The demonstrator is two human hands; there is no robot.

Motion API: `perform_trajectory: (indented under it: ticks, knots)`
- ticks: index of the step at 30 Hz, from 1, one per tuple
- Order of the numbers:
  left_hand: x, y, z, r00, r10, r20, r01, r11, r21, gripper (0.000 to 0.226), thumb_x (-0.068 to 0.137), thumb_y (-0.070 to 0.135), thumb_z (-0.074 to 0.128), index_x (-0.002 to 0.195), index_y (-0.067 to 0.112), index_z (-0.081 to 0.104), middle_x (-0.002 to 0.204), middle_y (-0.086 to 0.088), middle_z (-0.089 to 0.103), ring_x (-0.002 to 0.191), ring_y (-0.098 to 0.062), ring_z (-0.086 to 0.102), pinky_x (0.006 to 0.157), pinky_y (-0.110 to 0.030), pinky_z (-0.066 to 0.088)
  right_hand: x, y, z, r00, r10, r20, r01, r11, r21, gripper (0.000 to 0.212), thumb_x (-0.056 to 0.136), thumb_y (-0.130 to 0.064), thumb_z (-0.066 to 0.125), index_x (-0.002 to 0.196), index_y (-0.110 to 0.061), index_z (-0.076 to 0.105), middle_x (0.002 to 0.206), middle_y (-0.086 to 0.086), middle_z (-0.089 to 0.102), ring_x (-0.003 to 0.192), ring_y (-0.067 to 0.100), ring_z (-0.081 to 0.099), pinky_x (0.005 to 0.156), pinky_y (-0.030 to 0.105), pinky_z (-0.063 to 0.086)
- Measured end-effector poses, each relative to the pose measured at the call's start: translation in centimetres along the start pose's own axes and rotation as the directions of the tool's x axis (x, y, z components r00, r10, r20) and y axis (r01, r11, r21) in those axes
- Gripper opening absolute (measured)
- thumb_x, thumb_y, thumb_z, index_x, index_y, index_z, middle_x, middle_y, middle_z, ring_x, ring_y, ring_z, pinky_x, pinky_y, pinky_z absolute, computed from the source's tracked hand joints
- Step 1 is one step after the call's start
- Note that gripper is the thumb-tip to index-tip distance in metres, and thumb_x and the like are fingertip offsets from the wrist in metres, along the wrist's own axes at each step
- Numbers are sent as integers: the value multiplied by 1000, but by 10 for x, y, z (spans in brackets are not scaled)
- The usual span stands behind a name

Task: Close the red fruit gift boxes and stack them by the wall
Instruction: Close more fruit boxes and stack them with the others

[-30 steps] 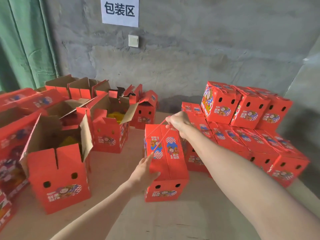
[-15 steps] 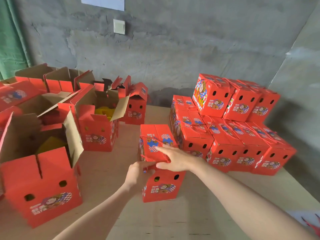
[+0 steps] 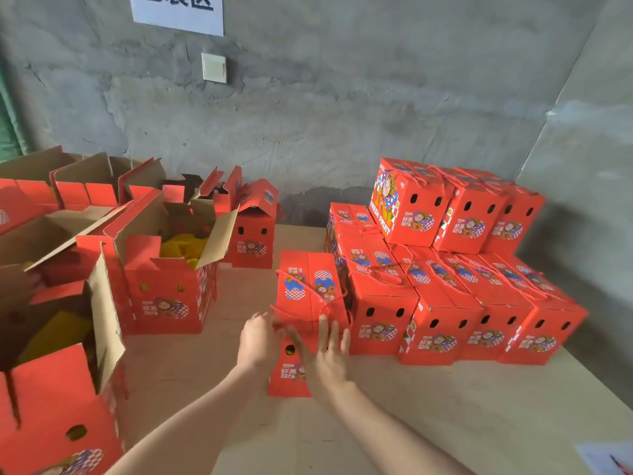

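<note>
— Item under the hands?
— Closed red fruit gift box point(image 3: 318, 262): printed corrugated card, oblong, with a twisted red cord handle point(image 3: 301, 281) lying slack across the lid. It stands on the plywood table point(image 3: 445, 413), just beside the stacked closed boxes point(image 3: 445, 303) at the rough concrete wall point(image 3: 342, 114).
— Hands?
— Right hand point(image 3: 325, 358): fingers straight and spread, flat on the front face. Left hand point(image 3: 260, 341): fingertips at the near top edge, blurred. I cannot tell whether they pinch the cord.
— Obscured?
— The right hand covers one vent hole and part of the label. Open boxes point(image 3: 164, 269), left, show brown inner flaps and yellow filling point(image 3: 181, 248); the nearest is cut off. The wall sign point(image 3: 178, 12) is cropped.
</note>
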State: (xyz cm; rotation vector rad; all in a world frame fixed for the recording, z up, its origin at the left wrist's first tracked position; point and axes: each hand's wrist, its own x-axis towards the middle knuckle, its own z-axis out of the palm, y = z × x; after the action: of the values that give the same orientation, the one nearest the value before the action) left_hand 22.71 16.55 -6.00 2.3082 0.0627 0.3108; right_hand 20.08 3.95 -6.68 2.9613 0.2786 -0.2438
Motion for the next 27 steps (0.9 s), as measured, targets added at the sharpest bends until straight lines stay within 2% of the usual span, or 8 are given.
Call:
perform_trajectory:
  ticks: [3,5,7,9,12,16,20,27]
  knots:
    - [22,0,0,997,59,48,-63,995,81,16,86,8,57,83,14,71,83,-5,69,83,-27,64,68,-33,50,23,1,-5,1000,14,6,-14,1000,-14,76,103,-23,37,144,-38,-25,149,32,-26,137,56,-16,112,62,-1]
    - [42,2,1,977,113,178,-158,952,262,23,93,12,48,106,16,66,117,-9,65,111,-28,59,83,-32,47,40,4,-16,999,17,45,-15,999,-49,80,99,-17,41,148,-28,-21,148,35,-25,135,59,-13,112,62,3]
    - [60,4,6,938,102,331,-259,839,478,50,93,15,46,143,19,38,157,-2,22,142,-26,26,112,-38,26,61,11,-27,997,16,81,-11,998,-67,89,95,-13,48,148,-25,-22,147,35,-26,135,60,-12,113,61,5]
    - [71,2,14,916,43,400,-288,764,577,73,90,17,48,152,23,10,160,8,-4,146,-25,4,117,-45,7,84,20,-34,996,-1,94,8,998,-69,93,92,-12,51,148,-23,-22,148,34,-26,135,60,-10,113,61,7]
    - [86,-4,28,893,-35,450,-256,781,569,78,91,14,42,152,26,-5,157,13,-17,147,-25,-7,115,-51,-3,122,41,-39,996,-24,85,30,997,-64,96,90,-6,53,149,-24,-20,150,31,-26,136,60,-9,113,61,8]
    - [118,-9,28,947,34,320,-244,725,644,79,90,12,39,152,22,-9,157,4,-23,144,-24,-21,112,-51,-14,181,74,-44,998,-50,48,55,993,-103,102,87,-8,58,149,-28,-21,153,25,-25,136,60,-7,113,60,10]
    - [155,-23,-2,974,30,223,-204,537,818,71,98,32,37,151,19,-8,156,-6,-24,140,-27,-29,113,-44,-18,241,94,-57,998,-46,41,49,995,-85,101,88,-15,60,150,-28,-19,153,24,-24,137,59,-6,114,60,9]
    - [208,-39,-40,992,21,124,-124,362,924,65,96,19,34,152,15,1,160,-6,-6,146,-30,-12,117,-39,-7,330,118,-56,999,-29,-39,26,997,-68,106,85,-10,60,148,-27,-23,151,28,-27,136,59,-12,115,60,6]
